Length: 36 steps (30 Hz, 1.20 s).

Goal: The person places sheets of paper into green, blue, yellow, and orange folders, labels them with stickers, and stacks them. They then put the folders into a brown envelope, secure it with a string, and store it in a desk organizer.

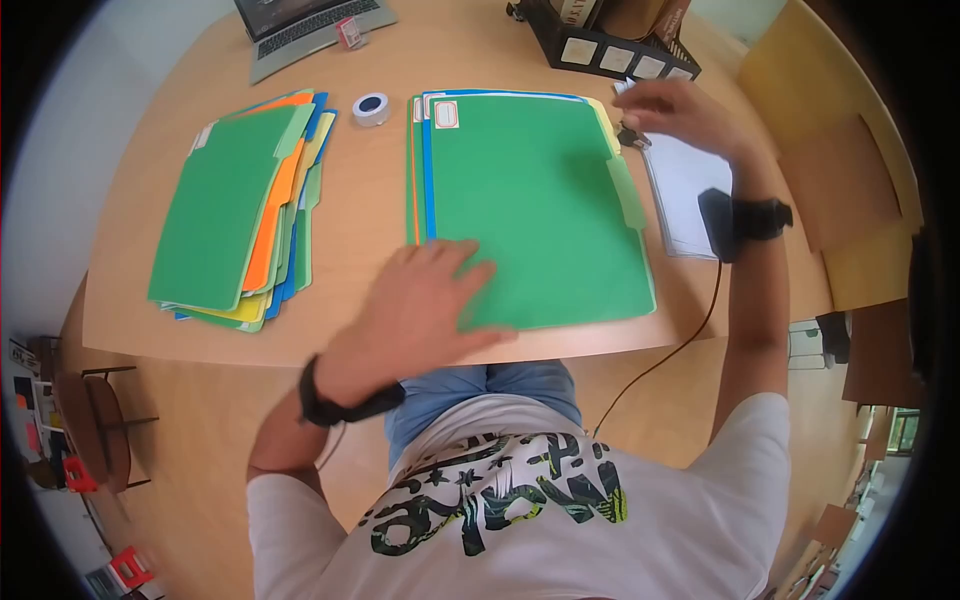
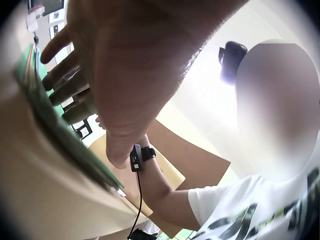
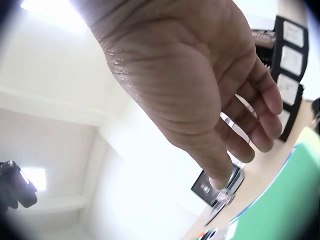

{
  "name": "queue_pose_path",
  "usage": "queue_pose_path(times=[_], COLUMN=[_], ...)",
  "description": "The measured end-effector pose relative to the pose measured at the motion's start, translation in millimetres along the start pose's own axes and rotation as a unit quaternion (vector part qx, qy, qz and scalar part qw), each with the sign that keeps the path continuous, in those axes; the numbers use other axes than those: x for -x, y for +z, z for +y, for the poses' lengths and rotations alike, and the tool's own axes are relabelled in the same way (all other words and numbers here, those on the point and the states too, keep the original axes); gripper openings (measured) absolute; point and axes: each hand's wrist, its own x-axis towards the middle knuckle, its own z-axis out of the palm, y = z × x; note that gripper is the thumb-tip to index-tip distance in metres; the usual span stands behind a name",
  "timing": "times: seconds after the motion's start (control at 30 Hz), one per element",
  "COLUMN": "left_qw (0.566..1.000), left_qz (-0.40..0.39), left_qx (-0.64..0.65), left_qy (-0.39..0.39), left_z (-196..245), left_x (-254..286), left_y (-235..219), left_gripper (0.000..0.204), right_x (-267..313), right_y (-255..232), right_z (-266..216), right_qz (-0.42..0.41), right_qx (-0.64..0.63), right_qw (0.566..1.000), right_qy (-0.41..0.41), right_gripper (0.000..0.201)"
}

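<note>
A stack of file folders lies in the middle of the table, with a green folder (image 1: 540, 200) on top and blue, orange and yellow edges showing beneath. My left hand (image 1: 415, 305) is spread over the lower left corner of that stack, its fingers straight and overlapping the green folder. In the left wrist view the left palm (image 2: 135, 65) faces the stack's edge. My right hand (image 1: 685, 115) hovers at the far right, fingers loosely bent and holding nothing. Below its fingertips, a small dark object (image 1: 630, 137) lies between the folders and some white papers (image 1: 688, 190).
To the left lies another folder pile (image 1: 225, 210), its colours fanned unevenly. A roll of tape (image 1: 371, 109) sits between the piles. Behind are a laptop (image 1: 320, 30), a small red-and-clear box (image 1: 350, 33) and a black organizer (image 1: 610, 55). A cardboard panel (image 1: 830, 150) stands at the right.
</note>
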Motion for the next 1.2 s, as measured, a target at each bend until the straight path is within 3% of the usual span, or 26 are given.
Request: queue_pose_path(times=[0.07, 0.13, 0.2, 0.27, 0.37, 0.4, 0.5, 0.53, 0.6, 0.73, 0.9, 1.0, 1.07, 1.1, 1.2], left_qw=[0.996, 0.98, 0.953, 0.925, 0.919, 0.917, 0.897, 0.876, 0.791, 0.761, 0.755, 0.814, 0.897, 0.917, 0.921], left_qz=[0.02, 0.182, 0.286, 0.266, 0.206, 0.238, 0.293, 0.296, 0.284, 0.22, 0.204, 0.262, 0.279, 0.28, 0.274], left_qx=[0.083, 0.063, -0.023, -0.108, -0.057, -0.007, 0.138, 0.267, 0.507, 0.6, 0.608, 0.489, 0.255, 0.131, -0.022], left_qy=[-0.034, -0.052, -0.098, -0.249, -0.333, -0.319, -0.302, -0.271, -0.191, -0.112, -0.139, -0.169, -0.228, -0.252, -0.275], left_z=[-34.9, -85.9, -150.6, -200.3, -203.2, -210.7, -206.7, -202.2, -197.8, -189.6, -189.5, -188.9, -189.3, -188.8, -184.0], left_x=[-18.9, -51.0, -86.0, -110.9, -112.7, -112.5, -104.4, -98.6, -91.3, -89.7, -88.6, -93.9, -97.1, -97.7, -97.0], left_y=[-19.3, -28.6, -29.2, -10.6, 5.2, 8.1, 7.6, 6.1, 3.3, -2.5, -4.8, -1.5, 2.1, 4.9, 11.3], left_gripper=[0.054, 0.05, 0.049, 0.052, 0.056, 0.057, 0.055, 0.054, 0.052, 0.052, 0.05, 0.05, 0.052, 0.053, 0.053], right_x=[-32.3, -72.2, -113.2, -145.0, -164.7, -169.5, -160.9, -157.8, -155.0, -153.4, -148.0, -139.5, -131.0, -127.4, -119.6], right_y=[-4.2, -1.0, 20.2, 46.4, 99.9, 114.0, 138.1, 142.3, 147.8, 154.1, 154.0, 141.3, 128.8, 125.6, 125.5], right_z=[-25.2, -52.0, -57.1, -59.8, -52.3, -45.4, -51.8, -54.9, -60.3, -65.4, -56.2, -49.8, -43.8, -40.8, -32.6], right_qz=[-0.054, -0.136, -0.152, -0.166, -0.061, -0.037, -0.012, 0.009, 0.055, 0.115, 0.191, 0.171, 0.119, 0.092, -0.025], right_qx=[0.072, 0.068, 0.064, 0.049, 0.111, 0.097, -0.014, -0.03, -0.065, -0.07, 0.015, 0.061, 0.132, 0.167, 0.163], right_qw=[0.991, 0.982, 0.983, 0.982, 0.985, 0.984, 0.997, 0.996, 0.994, 0.988, 0.963, 0.958, 0.969, 0.97, 0.978], right_qy=[-0.103, -0.111, -0.086, -0.071, -0.114, -0.144, -0.08, -0.078, -0.072, -0.081, -0.188, -0.221, -0.172, -0.148, -0.125], right_gripper=[0.036, 0.032, 0.031, 0.031, 0.04, 0.044, 0.055, 0.057, 0.061, 0.051, 0.028, 0.028, 0.028, 0.028, 0.034])
